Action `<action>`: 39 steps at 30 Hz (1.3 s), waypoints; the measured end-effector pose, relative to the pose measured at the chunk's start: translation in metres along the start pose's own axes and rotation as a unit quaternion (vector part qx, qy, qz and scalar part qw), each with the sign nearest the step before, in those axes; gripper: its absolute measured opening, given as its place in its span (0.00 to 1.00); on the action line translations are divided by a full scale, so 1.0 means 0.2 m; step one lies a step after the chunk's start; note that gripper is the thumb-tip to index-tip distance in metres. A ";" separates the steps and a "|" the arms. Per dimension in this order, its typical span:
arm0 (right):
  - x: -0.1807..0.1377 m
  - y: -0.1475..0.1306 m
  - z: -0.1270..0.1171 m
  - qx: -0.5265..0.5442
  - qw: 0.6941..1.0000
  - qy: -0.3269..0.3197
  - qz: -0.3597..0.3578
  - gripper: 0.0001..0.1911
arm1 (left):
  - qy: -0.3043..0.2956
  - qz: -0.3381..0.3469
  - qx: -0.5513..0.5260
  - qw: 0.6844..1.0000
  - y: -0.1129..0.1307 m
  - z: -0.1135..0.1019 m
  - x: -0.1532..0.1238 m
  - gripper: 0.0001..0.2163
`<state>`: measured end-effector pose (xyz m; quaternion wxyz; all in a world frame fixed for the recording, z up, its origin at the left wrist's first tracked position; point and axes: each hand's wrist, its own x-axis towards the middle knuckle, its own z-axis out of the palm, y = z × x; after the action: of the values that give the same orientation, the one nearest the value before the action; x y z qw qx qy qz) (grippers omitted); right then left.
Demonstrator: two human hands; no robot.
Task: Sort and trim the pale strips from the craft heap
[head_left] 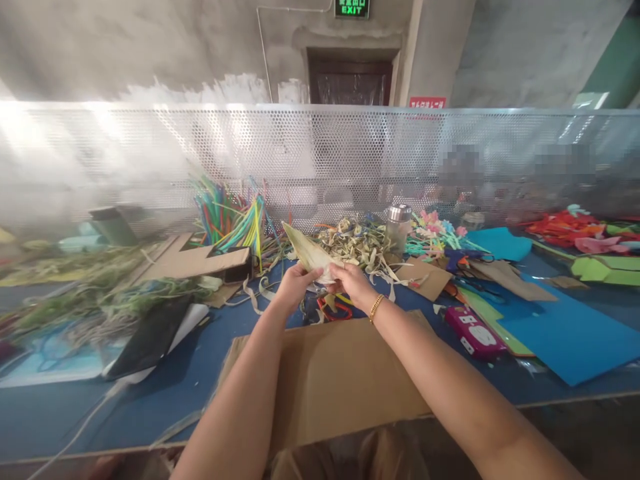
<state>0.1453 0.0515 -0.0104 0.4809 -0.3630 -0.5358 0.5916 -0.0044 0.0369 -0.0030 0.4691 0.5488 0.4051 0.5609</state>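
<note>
A pale green-cream corn husk is stretched between my two hands over the far edge of the cardboard sheet. My left hand pinches its lower left side, thumb on top. At its lower right end, my right hand grips it with bent fingers; a gold bracelet circles that wrist. The husk's pointed tip leans up and to the left. Just beyond my hands lies a heap of dried husk pieces. Red-handled scissors lie below my hands, partly covered.
Colourful pipe cleaners stand at the back, left of a lidded bottle. On the right are a purple case, blue sheets and a glue gun. Dried greenery covers the left. A perforated metal screen closes off the back.
</note>
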 end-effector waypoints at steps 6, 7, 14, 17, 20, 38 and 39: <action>0.00 0.01 -0.04 -0.085 0.995 -0.029 -0.041 0.16 | 0.069 -0.041 -0.041 0.996 -0.03 -0.02 0.01 0.20; 0.00 0.02 -0.04 -0.113 0.991 -0.045 -0.054 0.16 | 0.097 -0.038 -0.060 0.993 -0.04 -0.03 0.02 0.20; -0.01 -0.01 -0.07 -0.235 0.966 -0.067 -0.079 0.18 | 0.298 0.051 -0.066 0.951 -0.01 -0.14 0.04 0.19; 0.00 -0.01 -0.07 -0.245 0.966 -0.028 -0.084 0.19 | 0.298 0.039 -0.066 0.951 0.00 -0.13 0.02 0.21; 0.01 -0.02 -0.07 -0.289 0.949 -0.001 -0.128 0.22 | 0.171 -0.059 -0.052 0.982 0.01 -0.08 -0.01 0.20; -0.15 -0.09 0.02 -0.735 0.669 -0.097 -0.040 0.21 | 0.361 -0.015 -0.124 0.924 0.04 -0.13 0.04 0.14; -0.13 -0.09 0.01 -0.708 0.700 -0.089 -0.032 0.21 | 0.362 -0.017 -0.127 0.923 0.04 -0.13 0.03 0.14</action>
<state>0.1534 0.0252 0.0045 0.0511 -0.5244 -0.8483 0.0516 -0.0314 0.0433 0.0042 0.3658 0.2373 0.4822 0.7598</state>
